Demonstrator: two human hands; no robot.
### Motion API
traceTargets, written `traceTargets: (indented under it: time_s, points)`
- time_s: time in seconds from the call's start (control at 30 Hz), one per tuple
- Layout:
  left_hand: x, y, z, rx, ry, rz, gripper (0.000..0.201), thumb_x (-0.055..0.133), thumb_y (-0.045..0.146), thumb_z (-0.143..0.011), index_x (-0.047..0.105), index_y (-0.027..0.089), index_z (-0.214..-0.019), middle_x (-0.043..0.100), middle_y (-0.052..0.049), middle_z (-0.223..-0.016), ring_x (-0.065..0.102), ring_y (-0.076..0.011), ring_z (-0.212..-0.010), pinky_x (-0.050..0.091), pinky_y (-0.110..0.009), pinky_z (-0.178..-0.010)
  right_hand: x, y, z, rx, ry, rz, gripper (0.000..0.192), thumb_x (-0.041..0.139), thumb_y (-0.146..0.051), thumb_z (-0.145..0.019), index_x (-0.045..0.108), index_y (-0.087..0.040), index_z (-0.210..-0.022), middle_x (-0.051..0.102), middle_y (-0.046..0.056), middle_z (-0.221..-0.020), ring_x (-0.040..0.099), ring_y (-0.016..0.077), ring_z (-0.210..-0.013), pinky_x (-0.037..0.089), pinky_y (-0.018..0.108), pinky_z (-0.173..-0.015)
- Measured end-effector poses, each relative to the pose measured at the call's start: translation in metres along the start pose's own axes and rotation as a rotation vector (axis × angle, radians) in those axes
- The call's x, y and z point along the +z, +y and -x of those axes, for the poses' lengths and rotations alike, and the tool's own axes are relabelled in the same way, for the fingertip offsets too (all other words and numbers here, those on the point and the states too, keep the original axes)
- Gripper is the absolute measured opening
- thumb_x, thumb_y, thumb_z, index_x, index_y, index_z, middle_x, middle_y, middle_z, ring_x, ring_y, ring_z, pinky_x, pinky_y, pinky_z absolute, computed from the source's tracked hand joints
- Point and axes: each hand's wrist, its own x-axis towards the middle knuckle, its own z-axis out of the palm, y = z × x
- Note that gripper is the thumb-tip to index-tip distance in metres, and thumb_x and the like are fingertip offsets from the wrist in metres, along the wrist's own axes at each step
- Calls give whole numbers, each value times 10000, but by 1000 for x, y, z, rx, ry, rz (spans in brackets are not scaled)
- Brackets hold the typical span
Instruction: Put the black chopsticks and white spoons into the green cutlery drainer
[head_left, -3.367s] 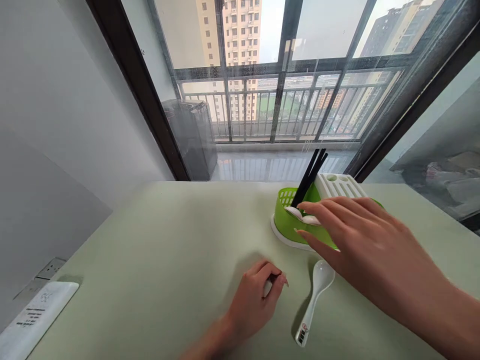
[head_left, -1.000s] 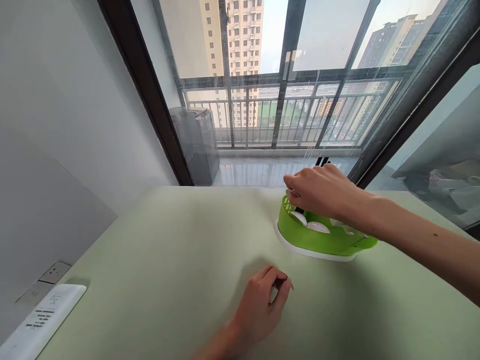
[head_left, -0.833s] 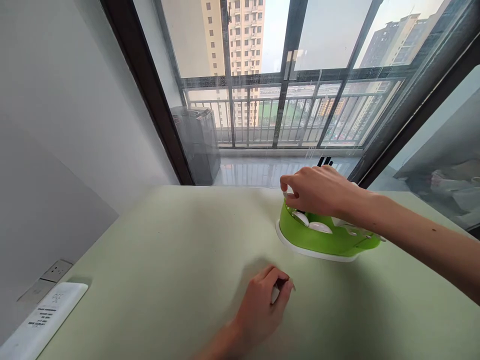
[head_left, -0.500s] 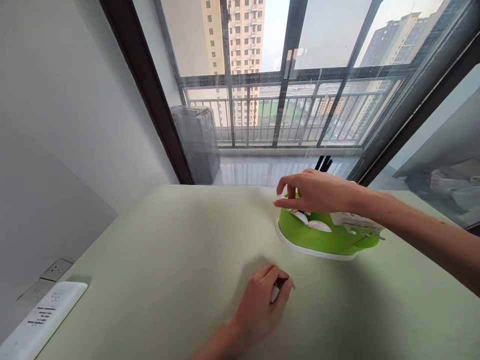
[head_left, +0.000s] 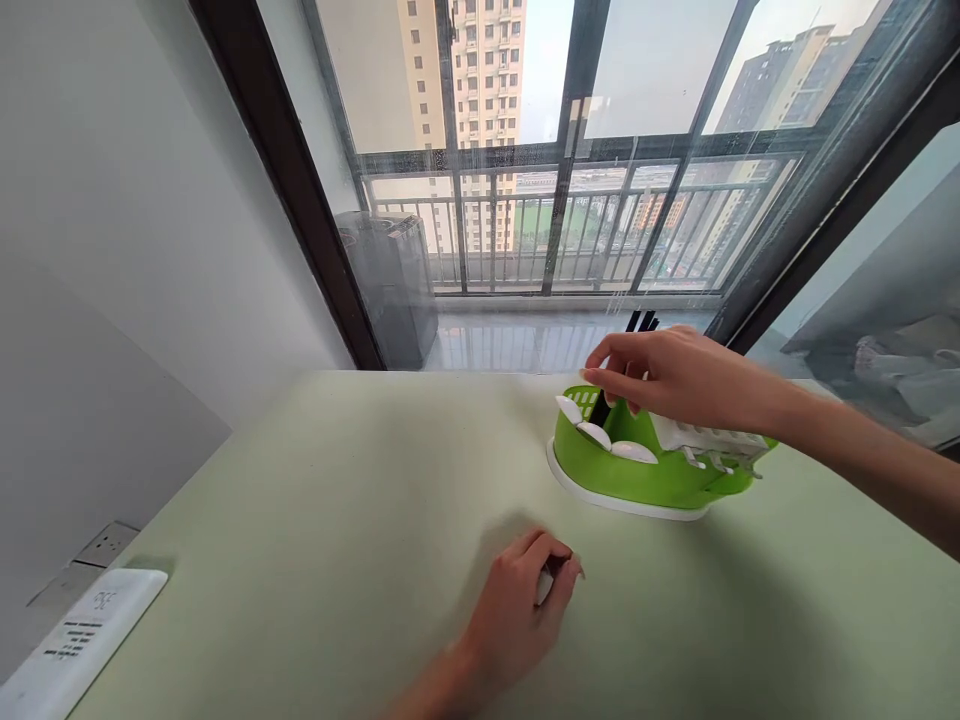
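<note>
My right hand (head_left: 652, 370) hovers over the back of a green cutlery holder (head_left: 630, 480) with a white base. Its fingers are loosely bent, and nothing shows between them. Three white oval pieces that look like spoon ends (head_left: 634, 453) lie along the holder's left and front rim. Black sticks resembling chopsticks (head_left: 637, 320) stand inside, partly hidden by this hand. On the table in front of the holder rests my left hand (head_left: 517, 600), its fingers curled closed. A small pale and dark patch shows between thumb and fingers; what it is I cannot make out.
The pale green table (head_left: 337, 540) reaches back to a large window. A white slotted rack with hooks (head_left: 712, 440) sits on the holder's right part. At the far left lies a long white device (head_left: 82, 635) with a number display, near a wall socket (head_left: 107, 543).
My right hand has moved right and slightly up from the holder's left rim, uncovering the leftmost white oval piece. My left hand stays in place.
</note>
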Motion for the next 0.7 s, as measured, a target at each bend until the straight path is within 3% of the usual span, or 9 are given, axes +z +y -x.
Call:
traceTargets:
  time_s: [0.2,0.33,0.7]
  points:
    - [-2,2,0,-1,1,-3,198,538,246,-1022,662,197,-876,699,-44,-872,619,-153,-757,488,-271,-711,10,12,21,116,59,-400,549,527,-756,-939,668,-227,-914,680,4,-726,566,141,-601,414,283,-588]
    - [-4,3,0,-21,-13,1,204,533,254,-1026,653,196,-872,700,-47,-889,621,-153,-764,487,-270,-717,17,15,24,171,149,-434,555,575,-763,-910,657,-217,-863,620,-13,-661,462,109,-535,346,257,-507]
    - [-6,3,1,-28,-8,1,195,544,248,-1021,654,200,-868,703,-45,-885,627,-159,-771,488,-277,-721,12,24,41,212,176,-471,519,610,-745,-897,661,-231,-950,602,-3,-670,459,135,-560,325,287,-519]
